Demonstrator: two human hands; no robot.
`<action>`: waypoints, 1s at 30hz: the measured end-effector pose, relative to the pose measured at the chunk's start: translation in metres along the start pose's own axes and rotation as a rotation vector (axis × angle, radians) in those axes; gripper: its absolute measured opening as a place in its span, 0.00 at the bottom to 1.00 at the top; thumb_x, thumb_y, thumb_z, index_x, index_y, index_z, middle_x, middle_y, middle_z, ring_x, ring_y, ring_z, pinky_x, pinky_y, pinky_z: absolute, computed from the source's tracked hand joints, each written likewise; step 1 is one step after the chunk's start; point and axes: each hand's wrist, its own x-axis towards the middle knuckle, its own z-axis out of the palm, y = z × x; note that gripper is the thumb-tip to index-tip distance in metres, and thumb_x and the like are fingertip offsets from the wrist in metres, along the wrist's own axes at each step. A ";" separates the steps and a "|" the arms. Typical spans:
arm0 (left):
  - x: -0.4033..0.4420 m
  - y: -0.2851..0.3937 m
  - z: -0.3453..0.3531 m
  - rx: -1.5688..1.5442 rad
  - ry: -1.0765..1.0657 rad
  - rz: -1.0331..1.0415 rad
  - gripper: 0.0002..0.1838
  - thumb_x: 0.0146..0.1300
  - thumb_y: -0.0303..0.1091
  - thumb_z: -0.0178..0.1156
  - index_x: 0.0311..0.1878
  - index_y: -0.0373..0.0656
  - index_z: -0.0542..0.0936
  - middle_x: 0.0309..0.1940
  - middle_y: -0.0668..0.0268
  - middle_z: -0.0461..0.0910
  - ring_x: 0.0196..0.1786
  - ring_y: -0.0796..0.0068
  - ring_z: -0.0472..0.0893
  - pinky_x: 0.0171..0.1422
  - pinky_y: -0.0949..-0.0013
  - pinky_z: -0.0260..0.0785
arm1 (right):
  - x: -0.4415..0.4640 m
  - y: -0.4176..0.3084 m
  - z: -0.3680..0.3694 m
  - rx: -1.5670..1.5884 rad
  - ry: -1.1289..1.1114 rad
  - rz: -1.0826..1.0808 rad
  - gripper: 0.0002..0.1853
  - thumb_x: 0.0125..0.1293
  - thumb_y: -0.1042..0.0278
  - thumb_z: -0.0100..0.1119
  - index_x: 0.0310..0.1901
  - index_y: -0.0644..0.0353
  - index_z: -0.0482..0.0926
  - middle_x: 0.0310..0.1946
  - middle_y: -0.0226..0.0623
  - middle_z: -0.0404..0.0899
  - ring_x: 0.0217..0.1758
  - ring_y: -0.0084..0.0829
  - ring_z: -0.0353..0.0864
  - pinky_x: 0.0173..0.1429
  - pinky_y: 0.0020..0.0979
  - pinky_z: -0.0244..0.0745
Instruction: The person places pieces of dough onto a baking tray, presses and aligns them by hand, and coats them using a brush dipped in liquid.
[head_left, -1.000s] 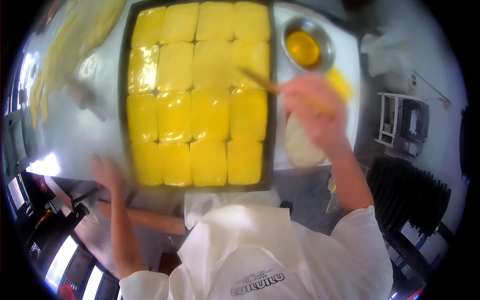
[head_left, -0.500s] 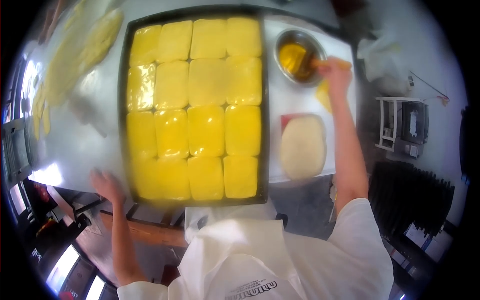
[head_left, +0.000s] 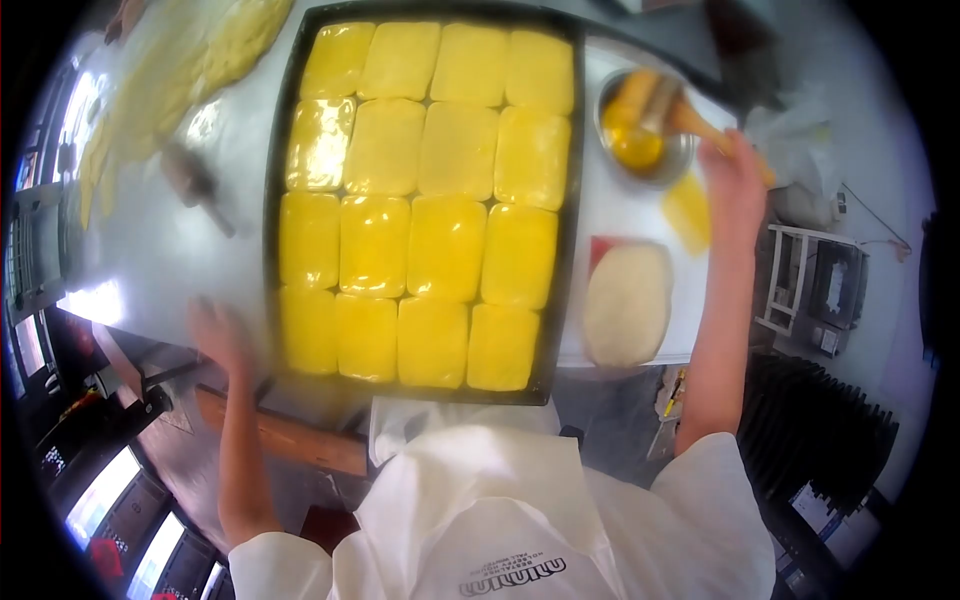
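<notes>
My right hand [head_left: 738,180] is closed around the wooden handle of a pastry brush [head_left: 692,118]. The brush's head is over a metal bowl [head_left: 676,166] that holds yellow-orange liquid, probably egg wash. Left of the bowl, a dark baking tray [head_left: 562,230] carries rows of shiny yellow dough pieces [head_left: 445,245], set close together. My left hand [head_left: 217,335] lies near the table's front edge, just left of the tray. It is blurred, its fingers look stretched out, and nothing shows in it.
A pale dough piece [head_left: 628,305] with a red item [head_left: 600,250] under its edge lies right of the tray, below a yellow scraper-like piece [head_left: 687,212]. On the left are a blurred rolling-pin-like tool [head_left: 190,180] and yellow dough sheets [head_left: 190,80]. Dark stacked racks [head_left: 825,425] stand at right.
The brush has lifted from the liquid and tilted, its head now higher over the bowl. My view has shifted, so the tray and bowl appear further right. My left hand stays beside the tray.
</notes>
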 end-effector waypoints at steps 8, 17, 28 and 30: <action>0.001 -0.004 0.001 0.021 0.019 0.035 0.29 0.77 0.42 0.52 0.74 0.35 0.72 0.76 0.50 0.71 0.78 0.49 0.68 0.83 0.53 0.56 | -0.037 0.063 0.168 -0.222 -0.462 0.272 0.15 0.72 0.64 0.69 0.52 0.67 0.82 0.44 0.44 0.88 0.34 0.33 0.92 0.41 0.28 0.87; -0.001 0.007 -0.007 -0.080 0.028 0.026 0.31 0.77 0.44 0.54 0.74 0.30 0.72 0.74 0.42 0.71 0.77 0.42 0.69 0.83 0.48 0.56 | -0.048 0.028 0.205 -0.889 -0.582 -0.615 0.08 0.68 0.69 0.67 0.47 0.56 0.85 0.41 0.35 0.84 0.45 0.34 0.87 0.48 0.33 0.80; 0.000 0.007 -0.008 -0.064 0.037 0.033 0.28 0.77 0.42 0.53 0.73 0.36 0.72 0.76 0.49 0.69 0.78 0.46 0.67 0.81 0.49 0.58 | -0.205 0.039 0.225 -1.134 -0.952 -0.661 0.12 0.58 0.78 0.65 0.43 0.55 0.79 0.40 0.36 0.76 0.40 0.42 0.82 0.40 0.40 0.78; -0.001 0.005 -0.006 -0.091 0.048 0.041 0.28 0.76 0.42 0.53 0.73 0.37 0.72 0.76 0.49 0.69 0.78 0.46 0.67 0.81 0.49 0.58 | -0.206 0.027 0.230 -1.094 -0.897 -0.645 0.12 0.57 0.78 0.65 0.43 0.55 0.79 0.38 0.36 0.75 0.40 0.43 0.82 0.39 0.41 0.78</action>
